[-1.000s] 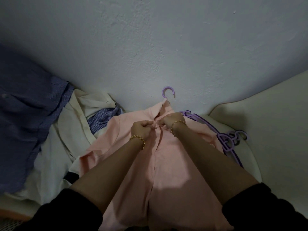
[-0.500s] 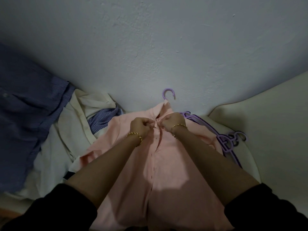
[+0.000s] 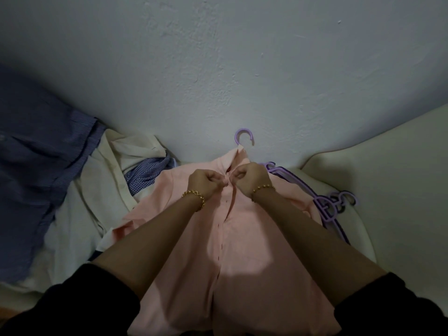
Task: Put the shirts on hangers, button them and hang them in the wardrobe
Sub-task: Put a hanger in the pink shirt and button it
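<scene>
Pinching pink shirt point(image 3: 242, 241), left hand point(image 3: 206, 181), right hand point(image 3: 251, 175) curled

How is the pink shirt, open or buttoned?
The pink shirt lies closed; left hand and right hand pinch its front near the collar. Its lower buttons fastened? Cannot tell.

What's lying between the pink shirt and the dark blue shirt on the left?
Head view: a crumpled cream shirt and a blue checked shirt.

Dim, bluish light, dark corners, wide-angle bending toward the edges.
</scene>
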